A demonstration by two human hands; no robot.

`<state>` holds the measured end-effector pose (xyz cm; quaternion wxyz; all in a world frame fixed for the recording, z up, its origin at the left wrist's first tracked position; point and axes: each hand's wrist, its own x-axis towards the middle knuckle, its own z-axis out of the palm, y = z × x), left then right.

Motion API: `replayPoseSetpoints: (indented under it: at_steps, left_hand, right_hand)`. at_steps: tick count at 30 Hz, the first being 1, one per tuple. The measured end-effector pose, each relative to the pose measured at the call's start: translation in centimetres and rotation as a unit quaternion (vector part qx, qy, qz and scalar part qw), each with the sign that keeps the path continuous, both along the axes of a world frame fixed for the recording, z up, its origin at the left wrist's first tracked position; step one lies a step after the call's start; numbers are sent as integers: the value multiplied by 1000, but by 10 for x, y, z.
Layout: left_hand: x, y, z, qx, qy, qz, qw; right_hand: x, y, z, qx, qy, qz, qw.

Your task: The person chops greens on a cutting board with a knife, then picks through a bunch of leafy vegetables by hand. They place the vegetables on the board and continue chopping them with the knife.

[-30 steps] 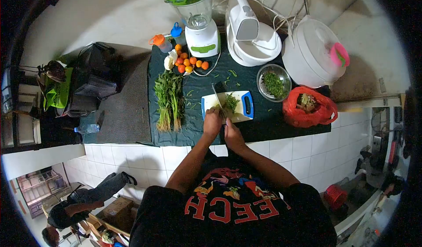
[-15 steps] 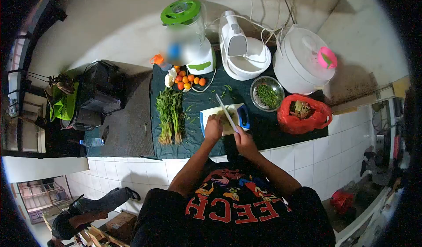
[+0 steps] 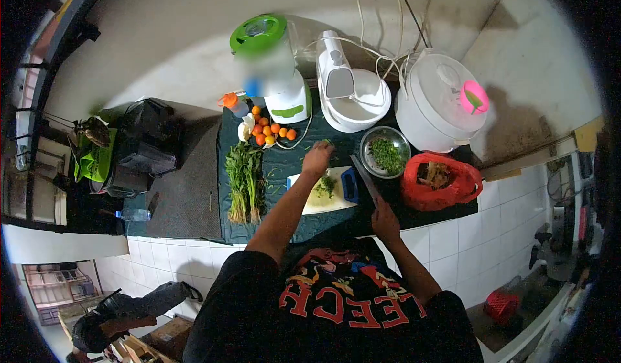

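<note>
My left hand [image 3: 317, 159] reaches past the far edge of the white cutting board [image 3: 334, 201], its fingers curled down at the scattered green bits on the cloth. Whether it pinches any of them is too small to make out. In my right hand [image 3: 385, 221] is a knife [image 3: 366, 178], held by its handle to the right of the board, its blade pointing away from me. A small heap of chopped greens [image 3: 325, 186] lies on the board. Just beyond the knife, a clear bowl [image 3: 404, 148] holds more chopped greens.
Bunched leafy greens [image 3: 241, 182] lie left of the board, below several orange tomatoes [image 3: 274, 129]. Behind stand a blender [image 3: 288, 98], a white stand mixer [image 3: 336, 82] and a large white lidded container [image 3: 430, 107]. A red plastic bag [image 3: 430, 199] sits right. Another person [image 3: 129, 314] is at lower left.
My left hand has moved off the board to the cloth beyond it. My right hand has carried the knife rightward away from the board, uncovering the chopped greens.
</note>
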<state>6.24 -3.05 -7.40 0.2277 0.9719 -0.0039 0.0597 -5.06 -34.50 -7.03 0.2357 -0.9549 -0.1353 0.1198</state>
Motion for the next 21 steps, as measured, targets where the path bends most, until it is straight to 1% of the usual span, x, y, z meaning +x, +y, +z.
replayPoseSetpoints:
  at_steps: [1, 2, 3, 5, 6, 9, 11, 13, 15, 16, 18, 19, 20, 21]
  left_hand:
    - [9, 0, -2, 41, -8, -33, 999]
    - [18, 0, -5, 82, -17, -67, 994]
    - [27, 3, -8, 81, -17, -69, 994]
    - [39, 12, -15, 126, 0, -132, 983]
    - [43, 16, -14, 123, 1, -131, 984]
    - [50, 30, -17, 124, -10, -200, 972]
    - [53, 34, -28, 135, -18, -196, 971]
    - [55, 40, -25, 150, -27, -190, 970]
    - [59, 42, -25, 185, -41, -201, 961]
    - [60, 44, -27, 184, -39, -197, 962]
    - [58, 45, -31, 159, -91, -194, 964]
    - [54, 42, -17, 157, -88, -192, 965]
    - [49, 38, -1, 78, -28, -132, 988]
    - [44, 35, 15, 0, 30, -71, 997]
  right_hand:
    - [4, -3, -14, 0, 1, 0, 1000]
    - [9, -5, -29, -8, -30, 25, 999]
    - [14, -6, -32, -16, -62, 51, 997]
    - [19, -7, -38, -35, -52, 53, 997]
    - [22, -6, -36, -53, -43, 56, 996]
    - [28, -6, -30, -63, -13, 67, 996]
    - [36, -3, -26, -48, -5, 75, 996]
    - [44, 4, -17, -30, 1, 83, 996]
    - [51, 12, -11, -107, 43, 98, 988]
    - [52, 14, -14, -108, 44, 103, 988]
    - [49, 16, -19, -181, -2, 148, 972]
    - [49, 17, -16, -182, 0, 151, 972]
    - [50, 18, -14, -163, -26, 157, 974]
    - [52, 21, -8, -143, -54, 162, 975]
